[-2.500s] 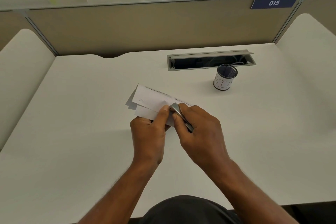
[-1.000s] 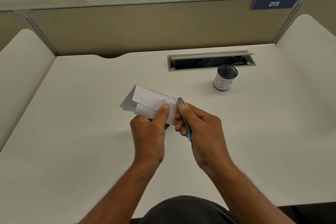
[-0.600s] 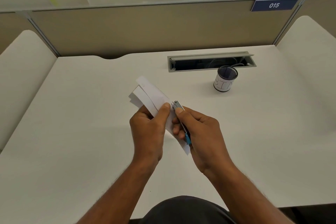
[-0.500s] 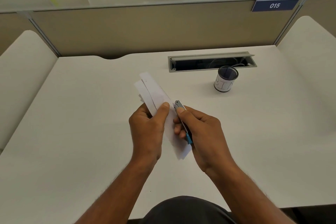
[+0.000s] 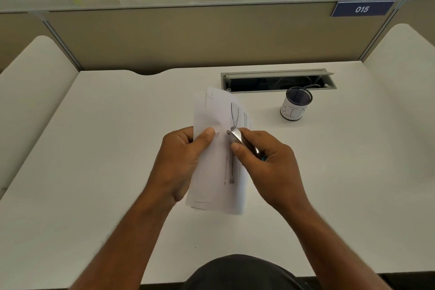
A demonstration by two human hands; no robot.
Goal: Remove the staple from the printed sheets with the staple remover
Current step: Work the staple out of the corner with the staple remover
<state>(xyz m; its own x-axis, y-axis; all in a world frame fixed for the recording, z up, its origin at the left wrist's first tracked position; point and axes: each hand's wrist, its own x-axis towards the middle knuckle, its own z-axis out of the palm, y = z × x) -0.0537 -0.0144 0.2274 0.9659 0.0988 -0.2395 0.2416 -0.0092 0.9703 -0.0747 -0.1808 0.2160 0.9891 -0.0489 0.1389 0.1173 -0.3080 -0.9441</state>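
Observation:
The printed sheets [image 5: 219,160] are white, carry a thin line drawing, and stand lengthwise above the desk. My left hand [image 5: 181,160] pinches their left edge, thumb on the front. Just right of that thumb a small staple [image 5: 216,134] shows on the paper. My right hand [image 5: 266,162] grips the metal staple remover [image 5: 237,137], which has a blue end near the palm. Its tip rests on the sheet, a short way to the right of the staple.
A mesh cup [image 5: 296,107] with a white label reading "BIN" stands at the back right. Behind it is an open cable slot [image 5: 277,80] in the white desk [image 5: 94,172]. A beige divider panel [image 5: 188,37] with a "015" sign [image 5: 362,9] closes the back.
The sheets have swung from lying sideways to pointing away from me, with the printed face up. The remover's tip has moved off the paper's corner onto the sheet beside the staple.

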